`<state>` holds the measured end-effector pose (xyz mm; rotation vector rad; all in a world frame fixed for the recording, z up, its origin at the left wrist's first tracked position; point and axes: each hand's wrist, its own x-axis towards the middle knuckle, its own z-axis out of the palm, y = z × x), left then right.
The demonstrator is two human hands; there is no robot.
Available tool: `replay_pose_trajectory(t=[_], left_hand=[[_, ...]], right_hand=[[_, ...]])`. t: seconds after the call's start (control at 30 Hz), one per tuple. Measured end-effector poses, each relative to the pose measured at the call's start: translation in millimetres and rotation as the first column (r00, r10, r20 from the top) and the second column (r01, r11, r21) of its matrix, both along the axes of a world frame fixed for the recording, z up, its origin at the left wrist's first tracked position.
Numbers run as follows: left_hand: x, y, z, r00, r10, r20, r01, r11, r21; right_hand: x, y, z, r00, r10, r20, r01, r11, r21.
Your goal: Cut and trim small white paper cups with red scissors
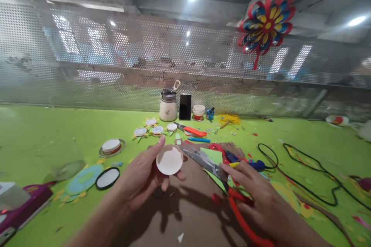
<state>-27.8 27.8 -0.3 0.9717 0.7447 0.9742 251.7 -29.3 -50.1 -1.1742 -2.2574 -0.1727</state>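
Observation:
My left hand (142,173) holds a small white paper cup bottom (169,160), round with a raised rim, between the thumb and fingers. In my right hand (262,193) is a pair of scissors (204,163) with red handles. Their blades point left, and the tips are beside the cup bottom's right edge; whether they touch it I cannot tell. Both hands are above a brown cardboard sheet (182,216), where a small white paper scrap (180,237) lies. Light green paper (213,155) lies partly hidden behind the scissors.
A glue gun (256,164) with a black cord lies right. An orange-red box cutter (196,131) and blue pen (199,140) lie beyond the cardboard. Further back stand a bottle (168,107), phone (185,107) and stacked cups (198,112). Leftward are a tape roll (112,147) and black-rimmed disc (107,178).

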Motion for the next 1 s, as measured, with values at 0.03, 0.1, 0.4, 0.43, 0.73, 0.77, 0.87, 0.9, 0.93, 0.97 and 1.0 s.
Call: replay_pose_trajectory(t=[0.03,0.1,0.4,0.43,0.73,0.77,0.87,0.9,0.93,0.97,1.0], left_hand=[[-0.5,0.1,-0.3,1.000,0.008,-0.009,-0.008,1.000,0.006],[-1.6,0.2,-0.4,1.000,0.022,-0.020,-0.022,1.000,0.013],[-4.7,-0.4,1.0,0.998,0.015,-0.055,-0.015,1.000,-0.002],[-4.5,-0.7,1.4,0.997,0.018,-0.069,-0.018,1.000,0.010],[-2.7,-5.9,6.4,0.992,0.045,-0.120,-0.035,0.996,0.087],[-2.9,-6.0,6.3,0.993,0.035,-0.111,-0.026,0.996,0.088],[-4.0,-5.6,5.5,0.996,-0.002,-0.089,0.010,0.996,0.092],[-4.4,-5.3,5.2,0.996,-0.007,-0.089,0.015,0.996,0.091],[-4.8,-5.1,4.9,0.996,-0.007,-0.090,0.016,0.996,0.091],[-5.0,-5.0,4.7,0.996,-0.001,-0.089,0.009,0.996,0.091],[-5.2,-4.9,4.4,0.996,0.007,-0.086,0.001,0.996,0.089]], right_hand=[[1.5,-0.3,-0.3,1.000,-0.002,0.000,0.002,1.000,-0.011],[4.4,-0.8,-2.2,1.000,-0.011,0.004,0.011,0.999,-0.030],[8.2,0.9,-6.6,0.996,-0.078,0.052,0.086,0.980,-0.180],[7.7,0.6,-6.7,0.995,-0.088,0.054,0.097,0.977,-0.191],[8.9,0.8,-13.4,0.989,-0.120,0.091,0.138,0.964,-0.227],[10.4,1.4,-14.5,0.987,-0.124,0.100,0.144,0.962,-0.234],[13.2,2.4,-16.0,0.985,-0.130,0.110,0.154,0.957,-0.247],[13.1,2.3,-15.7,0.986,-0.126,0.107,0.149,0.957,-0.249],[12.6,2.0,-15.2,0.987,-0.123,0.103,0.145,0.957,-0.249],[11.7,1.6,-14.5,0.988,-0.120,0.100,0.141,0.958,-0.251],[10.8,1.1,-13.8,0.988,-0.120,0.100,0.142,0.957,-0.251]])
